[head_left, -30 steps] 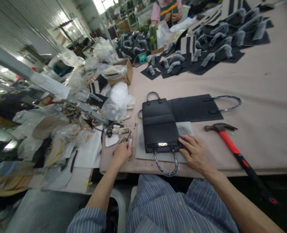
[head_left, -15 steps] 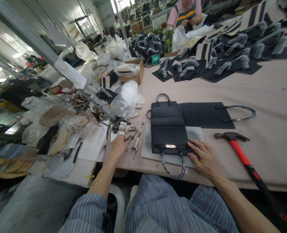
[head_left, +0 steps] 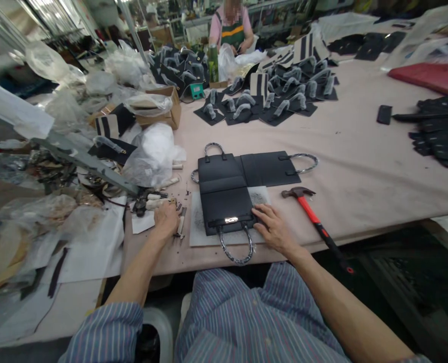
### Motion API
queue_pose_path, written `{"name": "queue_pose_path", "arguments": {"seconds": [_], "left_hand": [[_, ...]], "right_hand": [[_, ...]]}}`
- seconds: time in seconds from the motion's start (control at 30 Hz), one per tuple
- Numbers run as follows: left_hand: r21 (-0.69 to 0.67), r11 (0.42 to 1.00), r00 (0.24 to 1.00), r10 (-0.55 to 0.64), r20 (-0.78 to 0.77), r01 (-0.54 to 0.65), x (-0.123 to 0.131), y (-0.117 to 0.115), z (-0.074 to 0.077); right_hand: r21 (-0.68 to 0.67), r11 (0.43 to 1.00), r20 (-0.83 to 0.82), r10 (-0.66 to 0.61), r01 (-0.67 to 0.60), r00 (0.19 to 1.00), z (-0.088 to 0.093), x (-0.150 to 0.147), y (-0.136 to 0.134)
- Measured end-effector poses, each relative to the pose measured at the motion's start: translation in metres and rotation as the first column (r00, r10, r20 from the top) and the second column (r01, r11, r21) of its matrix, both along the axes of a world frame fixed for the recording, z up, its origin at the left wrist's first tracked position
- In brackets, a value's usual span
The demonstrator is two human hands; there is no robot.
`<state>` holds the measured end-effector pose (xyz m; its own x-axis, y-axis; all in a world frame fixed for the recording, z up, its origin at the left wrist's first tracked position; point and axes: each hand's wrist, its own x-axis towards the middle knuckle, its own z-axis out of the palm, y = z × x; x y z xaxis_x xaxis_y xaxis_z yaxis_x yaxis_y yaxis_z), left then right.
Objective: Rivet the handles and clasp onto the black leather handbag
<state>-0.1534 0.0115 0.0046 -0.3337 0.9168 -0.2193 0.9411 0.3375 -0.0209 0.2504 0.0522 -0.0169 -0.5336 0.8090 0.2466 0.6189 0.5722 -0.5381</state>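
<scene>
Head view: right hand (head_left: 272, 229), spread flat, presses on black bag (head_left: 226, 201) lying on gray pad (head_left: 199, 237) near the surface (head_left: 360, 166) front edge. Left hand (head_left: 166, 220) curls over small tools (head_left: 181, 228); grip can't be told. Risk: 1 slip w/ a tool tip could scratch the bag.

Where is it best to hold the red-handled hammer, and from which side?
Probably the black grip of the hammer, with the right hand from the near side: it lies flat, head pointing away, and that end seems to overhang the table edge, leaving room underneath.
</scene>
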Motion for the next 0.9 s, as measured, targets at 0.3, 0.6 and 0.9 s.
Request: {"name": "queue_pose_path", "arguments": {"seconds": [0.3, 0.6, 0.9], "left_hand": [[0.132, 0.991, 1.0, -0.021, 0.012, 0.019, 0.017, -0.017, 0.022], [0.197, 0.784, 0.774, -0.617, 0.141, 0.589, 0.116, -0.022, 0.042], [-0.049, 0.686, 0.686, -0.727, -0.026, 0.726, 0.16, -0.008, 0.073]], "right_hand": [[-0.02, 1.0, -0.005, -0.019, 0.019, 1.0, 0.0, 0.0, -0.001], [0.043, 0.993, 0.336, 0.086, -0.106, 0.938, 0.05, -0.025, -0.001], [0.052, 0.906, 0.631, 0.296, -0.42, 0.717, 0.071, -0.059, 0.018]]}}
